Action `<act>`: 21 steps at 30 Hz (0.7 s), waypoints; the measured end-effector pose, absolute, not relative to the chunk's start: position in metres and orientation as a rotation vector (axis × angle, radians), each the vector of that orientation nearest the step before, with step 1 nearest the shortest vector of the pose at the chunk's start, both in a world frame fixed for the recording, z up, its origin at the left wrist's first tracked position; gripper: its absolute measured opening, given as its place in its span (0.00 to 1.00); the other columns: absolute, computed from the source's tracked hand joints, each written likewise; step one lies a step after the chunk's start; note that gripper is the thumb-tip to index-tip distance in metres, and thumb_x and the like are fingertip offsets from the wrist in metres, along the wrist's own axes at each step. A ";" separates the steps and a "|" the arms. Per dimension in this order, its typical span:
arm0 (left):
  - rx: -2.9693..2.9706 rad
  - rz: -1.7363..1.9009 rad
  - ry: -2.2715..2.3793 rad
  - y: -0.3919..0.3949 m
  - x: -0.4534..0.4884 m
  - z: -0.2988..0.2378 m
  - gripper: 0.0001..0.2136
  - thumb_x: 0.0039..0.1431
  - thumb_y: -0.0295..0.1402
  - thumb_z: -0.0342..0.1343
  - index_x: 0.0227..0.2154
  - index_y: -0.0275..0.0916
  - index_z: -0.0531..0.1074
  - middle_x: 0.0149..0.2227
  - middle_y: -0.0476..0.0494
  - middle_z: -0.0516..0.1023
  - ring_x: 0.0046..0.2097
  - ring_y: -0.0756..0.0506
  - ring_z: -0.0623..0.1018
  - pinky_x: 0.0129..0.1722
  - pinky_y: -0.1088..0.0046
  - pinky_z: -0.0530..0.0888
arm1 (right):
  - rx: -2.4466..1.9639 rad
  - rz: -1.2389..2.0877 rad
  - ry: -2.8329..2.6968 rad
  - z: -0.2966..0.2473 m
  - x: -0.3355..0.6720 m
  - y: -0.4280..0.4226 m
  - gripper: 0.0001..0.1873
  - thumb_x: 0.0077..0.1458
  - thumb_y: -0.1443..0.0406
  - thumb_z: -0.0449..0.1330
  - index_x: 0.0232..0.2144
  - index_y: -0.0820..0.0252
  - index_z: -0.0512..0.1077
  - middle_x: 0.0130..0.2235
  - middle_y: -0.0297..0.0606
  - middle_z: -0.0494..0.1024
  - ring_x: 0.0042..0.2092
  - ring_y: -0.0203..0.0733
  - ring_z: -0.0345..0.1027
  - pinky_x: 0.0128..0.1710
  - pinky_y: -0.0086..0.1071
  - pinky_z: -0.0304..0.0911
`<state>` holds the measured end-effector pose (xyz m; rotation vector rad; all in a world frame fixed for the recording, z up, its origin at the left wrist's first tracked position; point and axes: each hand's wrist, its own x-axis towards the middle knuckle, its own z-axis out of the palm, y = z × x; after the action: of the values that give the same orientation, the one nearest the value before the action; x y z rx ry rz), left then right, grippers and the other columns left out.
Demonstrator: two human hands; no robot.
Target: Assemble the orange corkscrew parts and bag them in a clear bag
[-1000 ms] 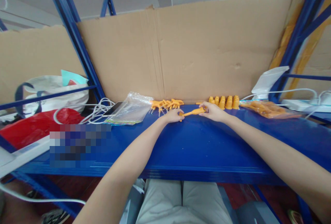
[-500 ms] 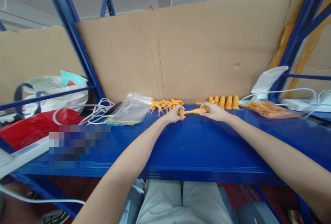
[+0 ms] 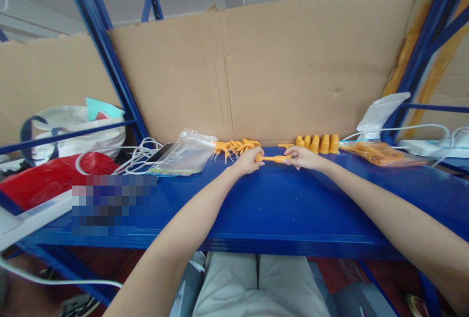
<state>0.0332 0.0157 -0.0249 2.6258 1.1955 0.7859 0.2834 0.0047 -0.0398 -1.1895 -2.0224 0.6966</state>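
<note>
My left hand (image 3: 250, 161) grips the round left end of an orange plastic rod (image 3: 273, 158) with a ribbed middle. At its thicker right end, the fingers of my right hand (image 3: 301, 157) are closed on it. The rod lies level between both hands, just above the blue shelf top (image 3: 271, 204). Behind my left hand is a pile of orange corkscrews (image 3: 234, 147) with metal spirals. Beyond my right hand stand several orange cup-shaped pieces (image 3: 318, 144) in a row, with a small orange part (image 3: 285, 145) to their left.
A clear plastic bag (image 3: 186, 156) and white cables (image 3: 141, 153) lie at left, near a red bag (image 3: 62, 178). At right rests a bag of orange parts (image 3: 383, 153). A cardboard sheet (image 3: 293, 73) walls the back, between blue posts (image 3: 110, 63).
My right hand's fingers have shifted slightly on the rod's right end. The rod has turned a little and lies more level. My left hand has barely moved.
</note>
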 end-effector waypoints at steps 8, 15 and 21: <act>2.421 0.735 1.302 0.012 0.036 -0.025 0.11 0.57 0.26 0.59 0.41 0.40 0.66 0.25 0.55 0.71 0.24 0.51 0.74 0.27 0.75 0.72 | -1.252 0.812 -1.986 -0.034 0.283 0.001 0.22 0.49 0.48 0.63 0.34 0.60 0.70 0.31 0.40 0.79 0.23 0.33 0.66 0.21 0.29 0.61; 2.207 0.740 1.334 0.007 0.039 -0.026 0.11 0.60 0.26 0.57 0.44 0.40 0.64 0.22 0.55 0.69 0.21 0.51 0.74 0.17 0.81 0.67 | -1.185 0.832 -2.015 -0.030 0.287 -0.004 0.24 0.51 0.45 0.60 0.35 0.60 0.72 0.35 0.45 0.81 0.25 0.36 0.69 0.22 0.30 0.61; 2.187 0.761 1.321 0.006 0.041 -0.026 0.11 0.60 0.25 0.58 0.43 0.40 0.64 0.21 0.57 0.68 0.20 0.52 0.73 0.16 0.83 0.67 | -1.262 0.896 -1.947 -0.026 0.279 -0.007 0.31 0.56 0.39 0.50 0.25 0.60 0.69 0.24 0.44 0.77 0.20 0.33 0.63 0.18 0.29 0.54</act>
<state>0.0407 0.0064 -0.0260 2.1872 1.3214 0.7608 0.2788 -0.0074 -0.0261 -1.2621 -1.9465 0.8957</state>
